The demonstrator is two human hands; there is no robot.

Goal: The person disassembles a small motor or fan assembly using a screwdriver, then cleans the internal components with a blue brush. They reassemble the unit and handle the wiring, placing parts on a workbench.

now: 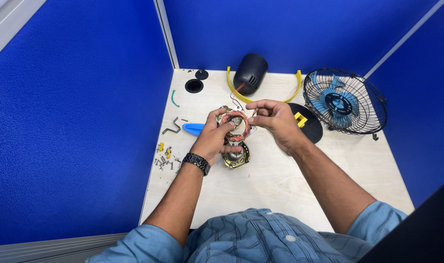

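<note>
- The left hand point(213, 138) grips a round motor stator point(234, 125) with copper-red windings, fingers curled over its left rim; it is lifted just above the surface point(275, 180), at the middle of the scene.
- The right hand point(276, 122) pinches at the stator's right edge, thumb and fingertips closed together — whatever thin wire it may hold is too small to make out.
- Directly below the stator, nearer the person, a brass-coloured metal bracket plate point(235, 156) lies on the surface, partly covered by the left hand.
- A wire fan guard point(344, 101) stands at the far right like a cage, with the blue fan blades point(336, 100) inside it.
- A black motor cover point(249, 73) sits at the far middle, flanked by a curved yellow band point(237, 92); thin red wires run from it toward the stator.
- A black round base point(307, 127) lies behind the right hand, half hidden by it, with a small yellow piece point(300, 119) on top.
- To the left: a blue plastic piece point(193, 128) partly hidden by the left hand, a bent metal key point(171, 127), and a scatter of small screws point(163, 160) — too tiny to count.
- A round cable hole point(194, 86) opens in the far left corner, its black cap point(201, 74) beside it.
</note>
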